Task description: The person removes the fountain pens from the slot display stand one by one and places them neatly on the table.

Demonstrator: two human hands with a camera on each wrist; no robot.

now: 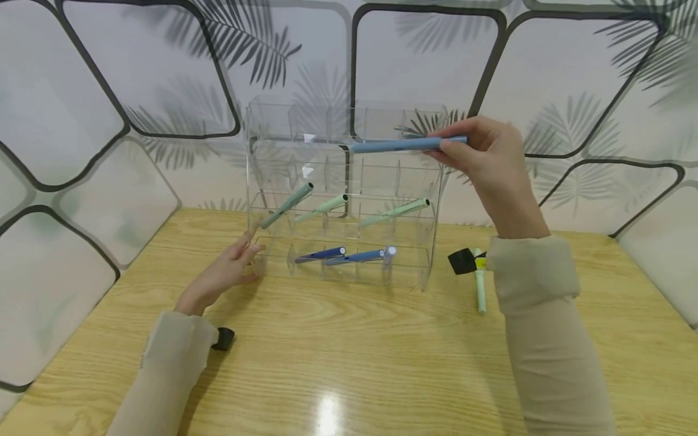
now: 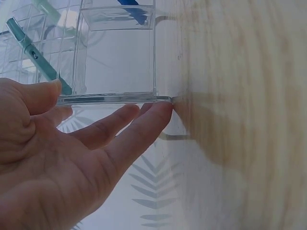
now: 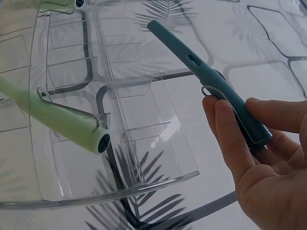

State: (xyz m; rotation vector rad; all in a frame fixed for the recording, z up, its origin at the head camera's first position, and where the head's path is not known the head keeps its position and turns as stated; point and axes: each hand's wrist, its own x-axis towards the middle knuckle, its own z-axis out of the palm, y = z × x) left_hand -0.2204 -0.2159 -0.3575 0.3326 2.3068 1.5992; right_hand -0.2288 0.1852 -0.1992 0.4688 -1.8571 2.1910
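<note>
Here's the right hand (image 1: pixel 488 160), thumb and fingers closed in a pinch on the capped end of a blue pen (image 1: pixel 400 145). Holding it there leaves the long barrel free, pointing left, nearly level across the upper tiers of the clear rack (image 1: pixel 431 260); clear of the plastic, by the right wrist view. Over to the left hand (image 1: pixel 226 266): thumb inside, lightly bent fingers outside, a loose pinch on the rack's side panel, probably to steady something so light. Look along the tiers now! A dark green pen (image 1: pixel 288 206) and two pale green ones lean cap-up, ends poking out, which should make them easy to grab. Blues sit below, perhaps sorted by colour. Out on the bench (image 1: pixel 305 375), a lone mint pen (image 1: pixel 480 290) lies beside the right sleeve.
</note>
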